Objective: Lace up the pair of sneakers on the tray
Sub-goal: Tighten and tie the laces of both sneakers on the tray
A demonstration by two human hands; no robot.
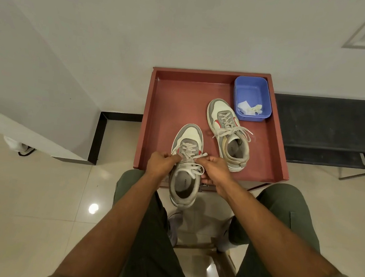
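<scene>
While both hands (164, 162) pinch: two sneakers (186, 160).

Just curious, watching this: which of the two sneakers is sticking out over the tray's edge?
The sneaker nearest the person, whose laces both hands pinch: its heel overhangs the tray. The other sneaker lies wholly inside, beside the blue tub.

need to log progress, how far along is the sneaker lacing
Looks done: the far sneaker on the red tray is laced up its eyelets, ends loosely tied.
In hand: the near sneaker, its heel hanging over the tray's front edge. Left hand and right hand each pinch a lace end in their fingers.
Left: finishing and tying that near sneaker.
</scene>
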